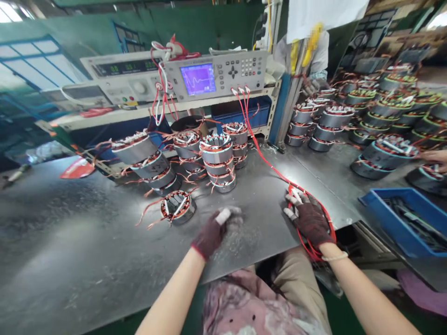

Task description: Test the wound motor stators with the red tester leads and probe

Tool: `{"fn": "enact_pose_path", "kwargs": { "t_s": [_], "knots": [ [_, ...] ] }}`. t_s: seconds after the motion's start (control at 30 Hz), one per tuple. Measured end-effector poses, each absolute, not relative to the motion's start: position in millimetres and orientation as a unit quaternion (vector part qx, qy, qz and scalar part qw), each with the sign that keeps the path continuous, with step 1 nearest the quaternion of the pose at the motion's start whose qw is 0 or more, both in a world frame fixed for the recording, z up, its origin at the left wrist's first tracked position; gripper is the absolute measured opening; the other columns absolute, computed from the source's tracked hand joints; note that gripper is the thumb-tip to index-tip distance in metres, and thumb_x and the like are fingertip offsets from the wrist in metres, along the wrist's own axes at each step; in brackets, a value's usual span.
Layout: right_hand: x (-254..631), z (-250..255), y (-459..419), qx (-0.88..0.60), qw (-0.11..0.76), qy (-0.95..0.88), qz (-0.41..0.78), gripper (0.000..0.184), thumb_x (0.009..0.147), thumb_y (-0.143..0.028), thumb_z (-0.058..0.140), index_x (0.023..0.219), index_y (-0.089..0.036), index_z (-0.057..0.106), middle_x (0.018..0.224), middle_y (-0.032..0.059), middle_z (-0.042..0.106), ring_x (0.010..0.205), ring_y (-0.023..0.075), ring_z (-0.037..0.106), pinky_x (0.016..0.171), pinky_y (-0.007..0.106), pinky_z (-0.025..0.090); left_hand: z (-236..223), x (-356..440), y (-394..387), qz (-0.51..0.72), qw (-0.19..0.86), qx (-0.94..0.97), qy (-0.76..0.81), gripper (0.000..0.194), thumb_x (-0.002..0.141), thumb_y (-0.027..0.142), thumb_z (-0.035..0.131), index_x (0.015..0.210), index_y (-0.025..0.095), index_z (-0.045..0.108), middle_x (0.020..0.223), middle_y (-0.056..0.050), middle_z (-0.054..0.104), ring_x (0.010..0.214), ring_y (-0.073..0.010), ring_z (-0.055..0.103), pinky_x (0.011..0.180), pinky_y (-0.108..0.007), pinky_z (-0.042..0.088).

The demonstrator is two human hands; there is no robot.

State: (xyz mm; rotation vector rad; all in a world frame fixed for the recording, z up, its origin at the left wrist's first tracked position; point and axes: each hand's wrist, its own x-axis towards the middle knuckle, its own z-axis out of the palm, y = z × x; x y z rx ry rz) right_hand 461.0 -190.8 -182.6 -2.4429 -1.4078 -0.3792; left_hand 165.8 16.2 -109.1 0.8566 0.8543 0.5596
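Pink mottled cloth (258, 302) covers our lap, and just beyond it both our hands are up at the grey metal worktop (115, 246). Left hand (213, 230), in a maroon knit glove with pale fingertips: loosely relaxed, a little blurred, no object showing in its fingers. Right hand (310, 221), gloved to match, lies over the thin red cables (272, 167), red-and-white clips (295, 193) at its fingertips; whether it grips them, we can't tell. Away past that hand the cables run to a grey box-shaped tester with a blue screen (220, 72), slack looping round by our right wrist, probably so the clips can reach about. One copper-wound steel ring (179, 209) sits ahead and to the left of our left hand, wire ends trailing leftward, perhaps to stay reachable. Stacks of similar rings (219, 158) stand behind it, likely piled to save room.
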Motion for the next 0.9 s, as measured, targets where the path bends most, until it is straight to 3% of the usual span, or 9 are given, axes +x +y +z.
{"fn": "enact_pose_path", "kwargs": {
  "t_s": [0.1, 0.23, 0.37, 0.63, 0.77, 0.9],
  "knots": [
    [462, -185, -192, -0.848, 0.164, -0.489, -0.125, 0.051, 0.099, -0.052, 0.058, 0.141, -0.026, 0.072, 0.163, 0.0092, 0.054, 0.148, 0.0377, 0.050, 0.127, 0.057, 0.034, -113, 209, 56, 0.293, 0.751, 0.412, 0.425, 0.045, 0.091, 0.062, 0.075, 0.092, 0.017, 0.071, 0.090, -0.011, 0.076, 0.084, -0.0231, 0.074, 0.081, -0.039, 0.061],
    [463, -193, -194, -0.847, 0.189, -0.484, -0.112, 0.052, 0.100, -0.051, 0.058, 0.145, -0.028, 0.070, 0.165, 0.0065, 0.052, 0.153, 0.0362, 0.045, 0.128, 0.056, 0.033, -122, 245, 90, 0.358, 0.670, 0.460, 0.459, 0.047, 0.081, 0.068, 0.077, 0.085, 0.022, 0.066, 0.078, -0.005, 0.073, 0.078, -0.0207, 0.071, 0.081, -0.036, 0.058],
    [460, -189, -194, -0.854, 0.196, -0.471, -0.103, 0.052, 0.100, -0.049, 0.060, 0.146, -0.027, 0.069, 0.161, 0.0086, 0.057, 0.153, 0.0355, 0.045, 0.128, 0.058, 0.033, -129, 245, 93, 0.351, 0.610, 0.542, 0.459, 0.043, 0.078, 0.063, 0.079, 0.077, 0.022, 0.068, 0.076, -0.004, 0.073, 0.079, -0.0220, 0.069, 0.084, -0.036, 0.057],
    [453, -180, -192, -0.849, 0.220, -0.465, -0.124, 0.047, 0.103, -0.048, 0.063, 0.143, -0.026, 0.071, 0.159, 0.0116, 0.059, 0.146, 0.0368, 0.052, 0.124, 0.061, 0.038, -132, 228, 46, 0.313, 0.539, 0.654, 0.429, 0.049, 0.088, 0.066, 0.064, 0.065, 0.023, 0.068, 0.074, -0.006, 0.072, 0.082, -0.0257, 0.067, 0.095, -0.042, 0.052],
    [454, -180, -193, -0.853, 0.211, -0.465, -0.109, 0.048, 0.101, -0.045, 0.067, 0.143, -0.024, 0.071, 0.162, 0.0140, 0.055, 0.150, 0.0374, 0.048, 0.123, 0.060, 0.038, -130, 202, 15, 0.284, 0.538, 0.686, 0.399, 0.047, 0.090, 0.065, 0.064, 0.069, 0.023, 0.071, 0.084, -0.008, 0.077, 0.090, -0.0277, 0.069, 0.099, -0.042, 0.050],
    [451, -150, -187, -0.839, 0.259, -0.465, -0.115, 0.039, 0.103, -0.039, 0.066, 0.137, -0.021, 0.074, 0.146, 0.0160, 0.068, 0.149, 0.0360, 0.050, 0.129, 0.064, 0.030, -127, 194, -11, 0.250, 0.566, 0.694, 0.368, 0.046, 0.088, 0.065, 0.068, 0.070, 0.023, 0.072, 0.080, -0.006, 0.075, 0.086, -0.0267, 0.067, 0.095, -0.040, 0.050]
  ]
}}
